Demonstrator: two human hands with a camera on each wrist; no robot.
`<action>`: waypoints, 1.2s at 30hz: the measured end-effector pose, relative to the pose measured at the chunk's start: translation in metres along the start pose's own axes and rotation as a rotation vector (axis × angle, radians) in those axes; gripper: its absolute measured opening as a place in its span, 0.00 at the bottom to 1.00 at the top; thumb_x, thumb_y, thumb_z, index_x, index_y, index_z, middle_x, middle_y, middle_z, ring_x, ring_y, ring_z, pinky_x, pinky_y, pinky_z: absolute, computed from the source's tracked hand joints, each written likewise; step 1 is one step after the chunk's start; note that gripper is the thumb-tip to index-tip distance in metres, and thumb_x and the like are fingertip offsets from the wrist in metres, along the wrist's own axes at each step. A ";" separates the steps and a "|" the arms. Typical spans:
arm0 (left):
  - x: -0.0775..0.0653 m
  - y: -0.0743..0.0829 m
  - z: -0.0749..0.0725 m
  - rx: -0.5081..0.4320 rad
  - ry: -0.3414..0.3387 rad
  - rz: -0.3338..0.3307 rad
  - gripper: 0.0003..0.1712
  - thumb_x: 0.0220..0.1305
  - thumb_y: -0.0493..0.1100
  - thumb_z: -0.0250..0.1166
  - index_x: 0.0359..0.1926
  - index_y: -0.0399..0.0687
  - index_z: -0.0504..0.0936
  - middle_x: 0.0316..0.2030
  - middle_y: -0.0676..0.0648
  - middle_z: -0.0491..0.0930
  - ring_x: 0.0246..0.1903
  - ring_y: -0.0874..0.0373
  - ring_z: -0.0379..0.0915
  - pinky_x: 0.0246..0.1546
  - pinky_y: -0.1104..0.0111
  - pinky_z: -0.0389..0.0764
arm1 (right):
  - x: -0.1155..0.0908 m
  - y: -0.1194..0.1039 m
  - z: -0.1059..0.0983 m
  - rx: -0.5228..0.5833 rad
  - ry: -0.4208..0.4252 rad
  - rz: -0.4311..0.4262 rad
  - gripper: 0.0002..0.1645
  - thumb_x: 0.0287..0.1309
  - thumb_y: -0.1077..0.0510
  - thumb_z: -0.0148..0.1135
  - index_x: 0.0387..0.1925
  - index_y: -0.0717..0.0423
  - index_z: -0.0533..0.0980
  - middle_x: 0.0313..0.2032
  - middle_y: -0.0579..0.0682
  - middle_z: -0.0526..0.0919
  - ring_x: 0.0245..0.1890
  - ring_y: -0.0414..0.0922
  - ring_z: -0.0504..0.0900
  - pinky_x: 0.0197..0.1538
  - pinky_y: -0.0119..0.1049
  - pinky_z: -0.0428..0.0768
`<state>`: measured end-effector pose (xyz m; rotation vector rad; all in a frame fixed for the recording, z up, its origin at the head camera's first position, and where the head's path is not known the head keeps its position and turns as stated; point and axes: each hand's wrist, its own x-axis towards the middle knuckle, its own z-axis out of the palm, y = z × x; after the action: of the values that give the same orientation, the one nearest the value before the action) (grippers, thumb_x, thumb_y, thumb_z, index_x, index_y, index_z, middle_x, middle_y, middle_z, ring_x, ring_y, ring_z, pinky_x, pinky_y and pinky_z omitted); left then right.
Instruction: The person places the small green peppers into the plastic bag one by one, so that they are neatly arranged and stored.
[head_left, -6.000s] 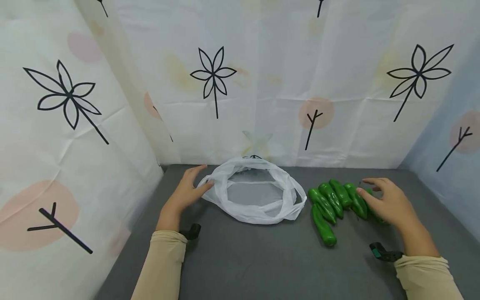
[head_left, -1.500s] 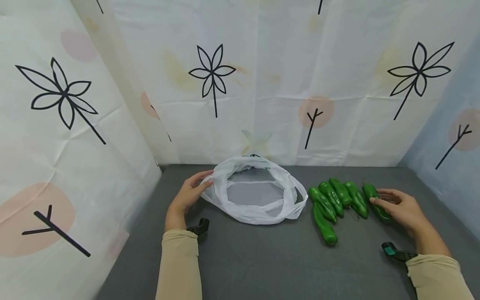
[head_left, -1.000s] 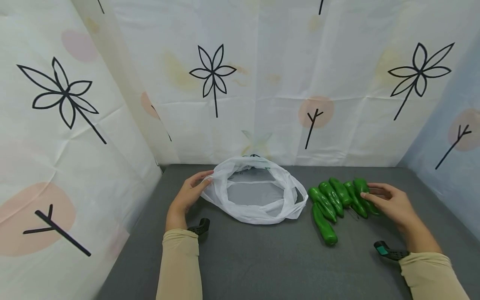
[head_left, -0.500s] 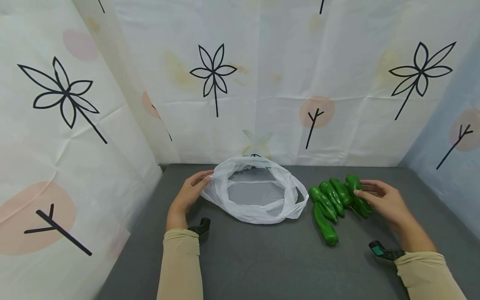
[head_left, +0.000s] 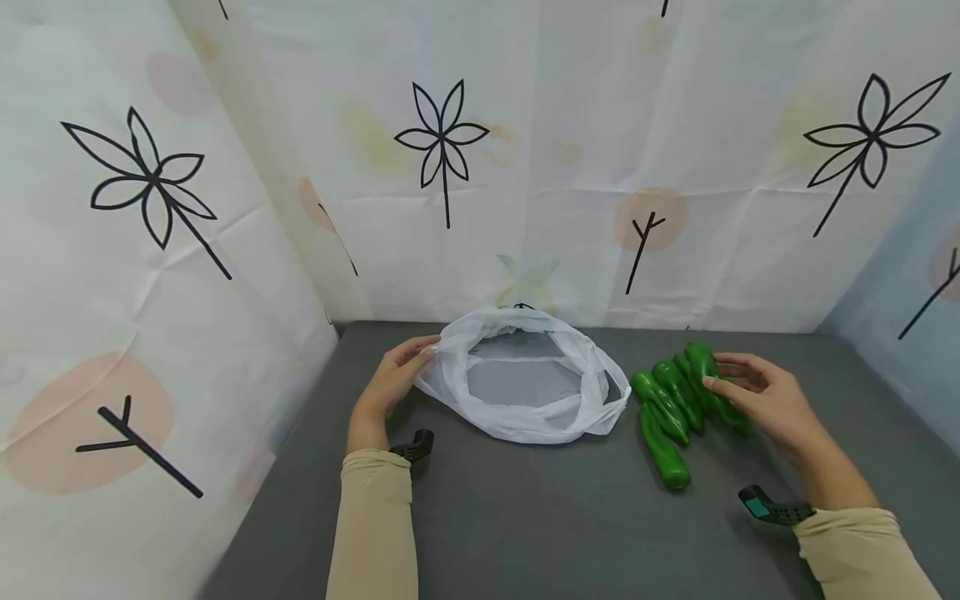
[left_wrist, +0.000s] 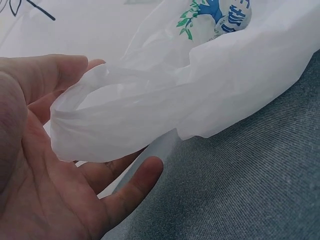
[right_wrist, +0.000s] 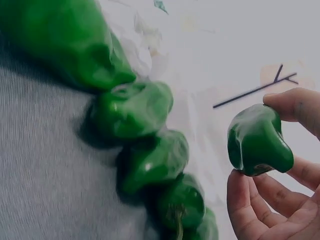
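1 pepper [right_wrist: 257, 140] in right hand [head_left: 776, 408], others [right_wrist: 155, 162] overlapping, bag print [left_wrist: 237, 15] cropped

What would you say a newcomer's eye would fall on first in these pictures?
Probably the glossy green peppers bunched on the right of the grey table, one pinched in the right hand. Next, the white plastic bag lies open near the middle, the left hand at its left edge. Behind, black flower outlines mark the pale backdrop.

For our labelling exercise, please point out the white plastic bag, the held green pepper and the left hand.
White plastic bag [head_left: 517, 423], head view: its front side.
Held green pepper [right_wrist: 256, 141], right wrist view: its visible middle.
Left hand [left_wrist: 54, 194], left wrist view: the palm.
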<state>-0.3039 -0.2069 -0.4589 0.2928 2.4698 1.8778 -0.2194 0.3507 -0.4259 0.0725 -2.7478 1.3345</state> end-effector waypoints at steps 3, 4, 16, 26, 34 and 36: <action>0.002 0.001 0.003 0.001 -0.004 -0.004 0.23 0.83 0.50 0.59 0.73 0.54 0.78 0.76 0.44 0.69 0.77 0.45 0.62 0.79 0.42 0.60 | -0.001 -0.005 0.000 0.016 -0.004 -0.021 0.39 0.75 0.44 0.65 0.77 0.58 0.66 0.60 0.42 0.77 0.47 0.14 0.72 0.43 0.19 0.78; 0.002 0.001 0.003 0.001 -0.004 -0.006 0.23 0.82 0.50 0.59 0.73 0.54 0.78 0.76 0.44 0.69 0.77 0.45 0.63 0.79 0.42 0.61 | -0.001 -0.006 0.000 0.024 -0.009 -0.029 0.39 0.76 0.45 0.65 0.77 0.58 0.66 0.58 0.36 0.76 0.48 0.14 0.72 0.43 0.19 0.79; 0.002 -0.002 0.006 -0.013 0.006 -0.014 0.23 0.82 0.49 0.60 0.71 0.53 0.80 0.73 0.43 0.73 0.74 0.45 0.66 0.77 0.44 0.64 | 0.001 -0.028 0.015 0.048 -0.054 -0.028 0.41 0.77 0.44 0.63 0.80 0.56 0.63 0.68 0.61 0.75 0.47 0.15 0.74 0.44 0.26 0.82; 0.003 -0.003 0.002 -0.028 0.009 -0.036 0.24 0.82 0.49 0.59 0.73 0.52 0.77 0.76 0.42 0.69 0.76 0.43 0.62 0.79 0.42 0.60 | 0.016 -0.053 0.034 0.119 -0.076 -0.030 0.44 0.77 0.45 0.63 0.83 0.55 0.57 0.71 0.69 0.72 0.49 0.20 0.75 0.47 0.26 0.82; 0.004 0.001 0.001 -0.025 0.000 -0.027 0.24 0.83 0.46 0.57 0.74 0.48 0.76 0.76 0.40 0.69 0.76 0.42 0.63 0.79 0.42 0.61 | 0.020 -0.070 0.051 0.176 -0.084 -0.035 0.43 0.77 0.46 0.63 0.83 0.53 0.57 0.72 0.68 0.72 0.49 0.20 0.76 0.48 0.29 0.83; 0.002 0.000 0.001 -0.031 -0.002 -0.021 0.24 0.83 0.47 0.59 0.74 0.50 0.77 0.76 0.41 0.69 0.76 0.43 0.63 0.78 0.43 0.61 | 0.021 -0.076 0.057 0.200 -0.089 -0.037 0.44 0.77 0.46 0.64 0.83 0.53 0.57 0.72 0.68 0.72 0.50 0.22 0.76 0.48 0.29 0.83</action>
<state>-0.3062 -0.2053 -0.4586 0.2666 2.4303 1.9053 -0.2377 0.2594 -0.3994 0.1999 -2.6590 1.6291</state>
